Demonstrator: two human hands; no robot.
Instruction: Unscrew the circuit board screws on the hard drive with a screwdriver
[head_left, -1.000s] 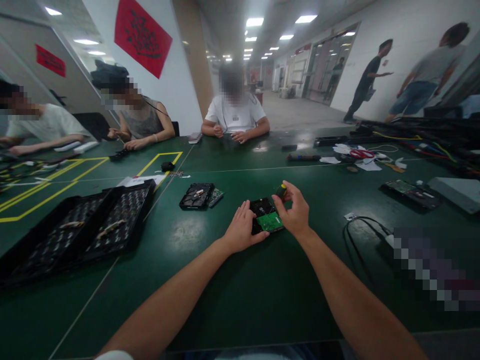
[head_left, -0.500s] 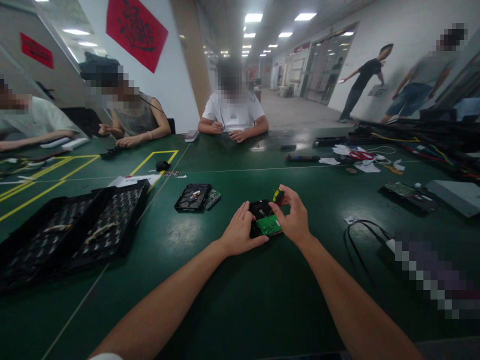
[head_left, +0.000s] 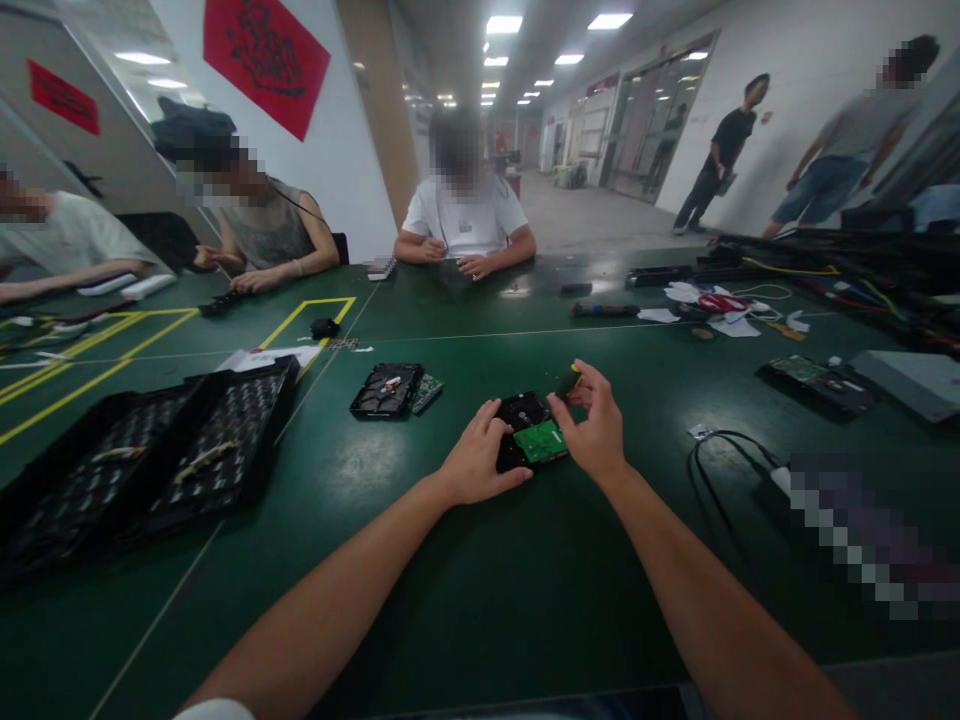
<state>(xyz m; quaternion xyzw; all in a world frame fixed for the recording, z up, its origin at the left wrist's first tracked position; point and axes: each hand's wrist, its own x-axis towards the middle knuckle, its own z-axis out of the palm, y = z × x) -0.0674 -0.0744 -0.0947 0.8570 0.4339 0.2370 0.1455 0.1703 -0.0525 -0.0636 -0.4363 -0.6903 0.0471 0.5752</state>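
Observation:
A black hard drive (head_left: 519, 412) with a green circuit board (head_left: 541, 441) on top lies on the green table (head_left: 480, 580) in front of me. My left hand (head_left: 475, 462) rests against the drive's left side, fingers curled on its edge. My right hand (head_left: 596, 427) is closed round a small screwdriver with a yellow and black handle (head_left: 567, 380), held upright over the drive's right side.
A second hard drive (head_left: 388, 388) with a loose board lies to the left. Two black trays (head_left: 142, 455) sit at the far left. A black cable (head_left: 731, 460) curls at the right. Three people sit across the table; others stand by the far wall.
My hands stay on the drive. The screwdriver in my right hand has shifted slightly and the view has moved a little.

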